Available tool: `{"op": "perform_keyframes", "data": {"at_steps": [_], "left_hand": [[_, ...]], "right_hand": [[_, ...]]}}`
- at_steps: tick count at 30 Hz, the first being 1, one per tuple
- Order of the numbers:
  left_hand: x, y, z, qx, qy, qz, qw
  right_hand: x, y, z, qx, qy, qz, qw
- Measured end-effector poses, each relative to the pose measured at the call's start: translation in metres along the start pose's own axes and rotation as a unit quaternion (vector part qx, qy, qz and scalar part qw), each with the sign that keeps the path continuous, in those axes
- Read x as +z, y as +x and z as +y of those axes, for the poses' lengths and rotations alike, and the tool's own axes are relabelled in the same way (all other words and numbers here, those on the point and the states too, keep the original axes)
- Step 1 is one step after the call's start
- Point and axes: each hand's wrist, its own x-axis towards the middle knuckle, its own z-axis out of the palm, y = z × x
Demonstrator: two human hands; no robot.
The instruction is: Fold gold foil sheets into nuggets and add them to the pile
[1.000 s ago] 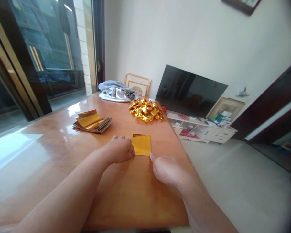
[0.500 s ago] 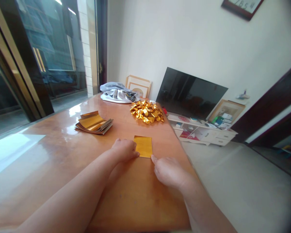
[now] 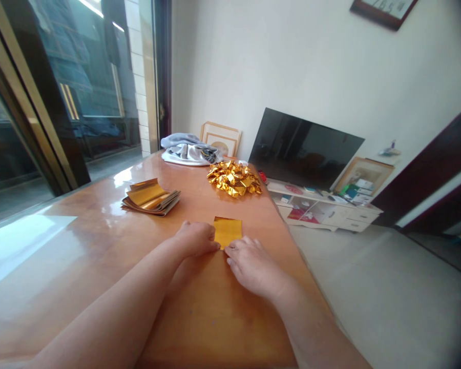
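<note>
Right grip (image 3: 251, 264) hides near-right corner of gold sheet (image 3: 228, 231).

1 view, from my head, facing forward and down along the table (image 3: 211, 312). My left hand (image 3: 195, 240) and right hand (image 3: 253, 266) sit near, low-centre, arms (image 3: 115, 297) entering from the bottom edge. Wide take: glass door (image 3: 92, 77) at left, wall (image 3: 223, 61) and television (image 3: 305, 148) farther off ahead, floor (image 3: 349, 277) at right. View sits tilted; the television's top edge slants down to the right.
</note>
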Motion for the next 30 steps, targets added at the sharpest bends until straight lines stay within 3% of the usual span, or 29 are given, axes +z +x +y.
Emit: {"op": "perform_keyframes", "data": {"at_steps": [15, 30], "left_hand": [[0.0, 0.0, -0.009, -0.012, -0.047, -0.013, 0.999], [0.002, 0.0, -0.013, -0.032, -0.094, 0.003, 0.995]], "right_hand": [[-0.004, -0.011, 0.019, 0.048, -0.011, -0.016, 0.999], [0.008, 0.003, 0.038, 0.063, 0.054, 0.013, 0.996]]}}
